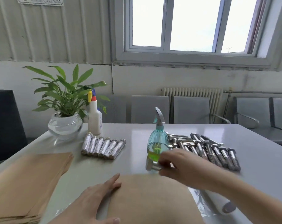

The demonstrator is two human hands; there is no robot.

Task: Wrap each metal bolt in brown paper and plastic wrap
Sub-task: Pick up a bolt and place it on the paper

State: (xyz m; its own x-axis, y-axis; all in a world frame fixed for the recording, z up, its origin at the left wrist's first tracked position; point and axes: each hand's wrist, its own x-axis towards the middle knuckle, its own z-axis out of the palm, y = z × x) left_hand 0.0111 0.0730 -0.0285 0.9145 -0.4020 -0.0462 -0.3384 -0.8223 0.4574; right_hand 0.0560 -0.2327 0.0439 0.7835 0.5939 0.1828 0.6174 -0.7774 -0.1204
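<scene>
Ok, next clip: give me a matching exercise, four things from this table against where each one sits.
Things:
1. wrapped bolts
2. bare bolts
3. paper stack
4. plastic wrap roll

Places:
A. near left corner of the table
B. in front of the white spray bottle
C. near right, under the right forearm
D. right of the blue spray bottle

Pairs: 1-B, 2-D, 3-A, 4-C

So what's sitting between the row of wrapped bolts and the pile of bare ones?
In the head view, a teal spray bottle stands between the wrapped bolts and the bare bolts.
</scene>
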